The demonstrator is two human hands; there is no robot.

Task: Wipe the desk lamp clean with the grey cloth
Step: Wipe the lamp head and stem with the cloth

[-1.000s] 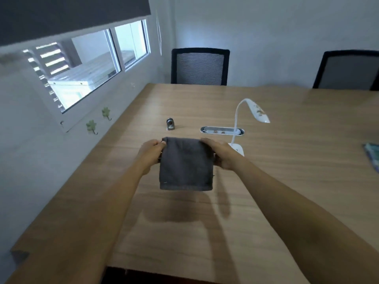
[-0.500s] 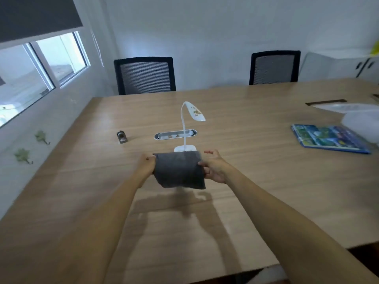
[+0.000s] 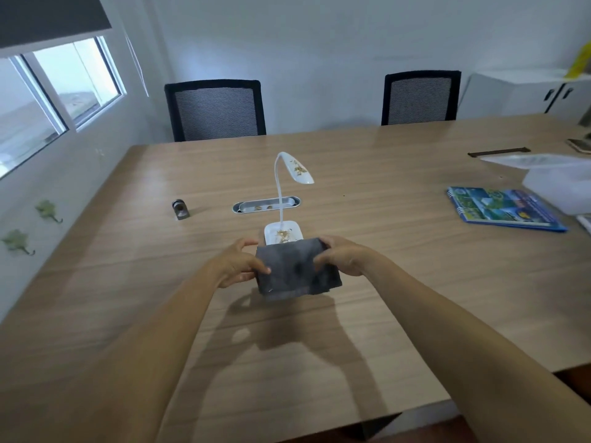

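Grey cloth [image 3: 295, 271], folded, held above the wooden surface [image 3: 383, 251] between both hands, casting a shadow below. Left hand [image 3: 238, 265] gripping the cloth's left edge, fingers curled over the front; right hand [image 3: 343, 259] gripping the right edge, fingers pinched on the fabric. Both grips closed on the cloth. White desk lamp [image 3: 284, 199] standing upright on the surface just beyond the cloth, flexible neck curving to a tilted head; brownish specks on head and base, near edge of base hidden by the cloth. Oval metal cable port [image 3: 267, 204] set into the surface behind the lamp. Small dark object [image 3: 180, 208] to the left, kind unclear. Blue spiral-bound booklet [image 3: 503, 207] well apart at right. Two black mesh chairs [image 3: 217, 110] at far edge.
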